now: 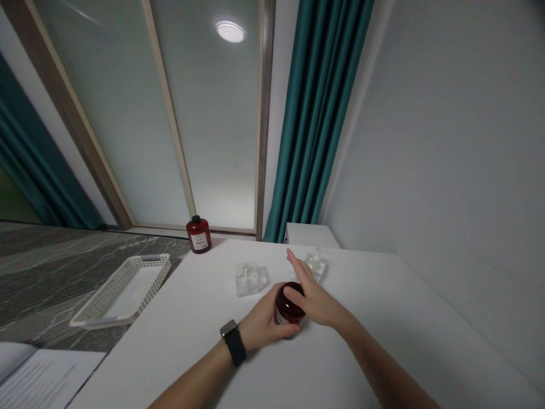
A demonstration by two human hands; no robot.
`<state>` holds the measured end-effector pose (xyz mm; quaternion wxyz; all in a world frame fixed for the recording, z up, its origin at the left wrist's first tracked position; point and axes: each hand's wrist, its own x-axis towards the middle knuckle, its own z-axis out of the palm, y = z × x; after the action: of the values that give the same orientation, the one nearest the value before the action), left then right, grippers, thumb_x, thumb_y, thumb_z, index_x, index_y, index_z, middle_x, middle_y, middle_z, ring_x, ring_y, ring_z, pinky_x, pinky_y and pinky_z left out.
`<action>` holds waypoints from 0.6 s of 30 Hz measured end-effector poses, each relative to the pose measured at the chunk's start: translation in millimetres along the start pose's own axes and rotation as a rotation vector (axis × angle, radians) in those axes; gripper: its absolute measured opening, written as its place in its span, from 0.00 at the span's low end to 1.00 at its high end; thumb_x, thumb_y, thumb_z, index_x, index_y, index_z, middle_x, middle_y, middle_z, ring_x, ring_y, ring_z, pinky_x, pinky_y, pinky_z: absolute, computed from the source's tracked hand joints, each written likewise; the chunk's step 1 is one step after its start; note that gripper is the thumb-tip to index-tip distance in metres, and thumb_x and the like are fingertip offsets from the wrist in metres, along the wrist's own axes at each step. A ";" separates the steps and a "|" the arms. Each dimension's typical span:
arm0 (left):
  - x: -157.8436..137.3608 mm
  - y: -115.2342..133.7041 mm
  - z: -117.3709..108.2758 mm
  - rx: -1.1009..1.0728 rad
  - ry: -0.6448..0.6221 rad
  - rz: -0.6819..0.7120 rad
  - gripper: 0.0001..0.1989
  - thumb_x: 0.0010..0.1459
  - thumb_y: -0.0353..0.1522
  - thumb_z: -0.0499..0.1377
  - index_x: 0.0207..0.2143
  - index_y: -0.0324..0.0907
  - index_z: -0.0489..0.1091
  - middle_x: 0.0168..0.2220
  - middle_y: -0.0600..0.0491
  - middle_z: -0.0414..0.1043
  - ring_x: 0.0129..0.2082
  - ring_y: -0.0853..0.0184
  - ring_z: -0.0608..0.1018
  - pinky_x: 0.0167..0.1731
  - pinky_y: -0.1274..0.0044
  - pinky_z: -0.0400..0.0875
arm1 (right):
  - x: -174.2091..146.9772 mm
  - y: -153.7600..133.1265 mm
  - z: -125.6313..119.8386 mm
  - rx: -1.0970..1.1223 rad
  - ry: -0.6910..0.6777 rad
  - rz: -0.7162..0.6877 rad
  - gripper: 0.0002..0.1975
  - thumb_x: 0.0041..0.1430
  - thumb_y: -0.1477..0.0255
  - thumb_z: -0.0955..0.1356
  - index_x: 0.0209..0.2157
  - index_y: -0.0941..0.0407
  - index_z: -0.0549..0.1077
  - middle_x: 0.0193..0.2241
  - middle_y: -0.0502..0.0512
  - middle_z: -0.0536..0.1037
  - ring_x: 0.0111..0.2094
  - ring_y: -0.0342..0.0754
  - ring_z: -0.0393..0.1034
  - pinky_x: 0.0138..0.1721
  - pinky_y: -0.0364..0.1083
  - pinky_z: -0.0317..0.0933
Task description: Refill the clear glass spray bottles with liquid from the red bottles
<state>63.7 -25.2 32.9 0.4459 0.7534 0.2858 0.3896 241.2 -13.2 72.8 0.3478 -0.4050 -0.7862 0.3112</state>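
A dark red bottle [286, 305] stands on the white table in front of me, its white label only partly showing. My left hand [268, 324], with a black watch on the wrist, is wrapped round its side. Over the bottle's top right lies my right hand [313, 295], its fingers stretched out and its thumb across the top; the bottle's neck and any cap are hidden. Beyond the hands are a crumpled-looking clear plastic piece [250, 278] and a second clear piece [318, 264], partly behind my right fingers.
At the far left table edge [221, 250] stands another red bottle [198, 235] with a black cap and white label. A white perforated basket [123, 289] and an open book [42, 372] are to the left. A wall [460, 170] borders the right side.
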 end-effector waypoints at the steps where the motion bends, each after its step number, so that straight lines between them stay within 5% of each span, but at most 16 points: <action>1: -0.1 -2.0 -2.2 -0.009 -0.012 0.006 0.35 0.49 0.32 0.70 0.57 0.40 0.61 0.55 0.44 0.68 0.54 0.53 0.71 0.56 0.63 0.64 | -3.5 6.2 0.4 0.107 -0.003 -0.022 0.40 0.64 0.53 0.62 0.70 0.49 0.40 0.68 0.59 0.52 0.68 0.56 0.45 0.66 0.60 0.44; 5: -2.4 -6.6 -12.7 -0.012 -0.001 0.046 0.44 0.50 0.42 0.69 0.63 0.40 0.52 0.60 0.40 0.62 0.59 0.51 0.67 0.59 0.61 0.59 | -19.1 32.7 11.4 0.382 0.223 0.079 0.34 0.66 0.50 0.58 0.68 0.45 0.48 0.65 0.57 0.59 0.66 0.53 0.52 0.63 0.56 0.51; 8: 0.2 4.4 -23.7 0.166 0.213 0.106 0.26 0.62 0.40 0.57 0.59 0.40 0.57 0.51 0.43 0.68 0.51 0.57 0.71 0.53 0.63 0.64 | -23.1 45.1 27.9 0.569 0.416 0.178 0.31 0.62 0.46 0.60 0.60 0.49 0.65 0.51 0.57 0.75 0.52 0.54 0.69 0.54 0.53 0.61; 10: 7.2 20.6 -31.4 0.373 0.321 0.126 0.10 0.66 0.37 0.53 0.43 0.40 0.67 0.37 0.49 0.69 0.40 0.61 0.72 0.44 0.67 0.67 | -20.6 46.9 40.9 0.719 0.456 0.218 0.28 0.60 0.47 0.63 0.50 0.52 0.75 0.43 0.55 0.79 0.46 0.53 0.72 0.53 0.52 0.62; 13: 25.0 50.4 -40.0 0.706 0.189 0.187 0.18 0.69 0.36 0.47 0.27 0.41 0.66 0.28 0.51 0.68 0.33 0.62 0.71 0.35 0.71 0.65 | -13.6 43.2 59.0 0.926 0.478 0.254 0.27 0.55 0.45 0.66 0.38 0.54 0.80 0.40 0.54 0.82 0.46 0.54 0.73 0.54 0.51 0.61; 18: 58.0 83.1 -41.0 1.158 -0.286 0.296 0.23 0.65 0.49 0.53 0.28 0.41 0.72 0.28 0.49 0.76 0.31 0.60 0.76 0.32 0.72 0.65 | -8.2 40.5 73.9 1.044 0.482 0.299 0.30 0.51 0.42 0.66 0.35 0.55 0.80 0.34 0.54 0.84 0.41 0.57 0.76 0.46 0.54 0.68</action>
<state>67.0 1.8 138.7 -0.0607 0.9498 0.2810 0.1238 202.7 -16.2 -2.6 0.6222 -0.3459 -0.3625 0.6015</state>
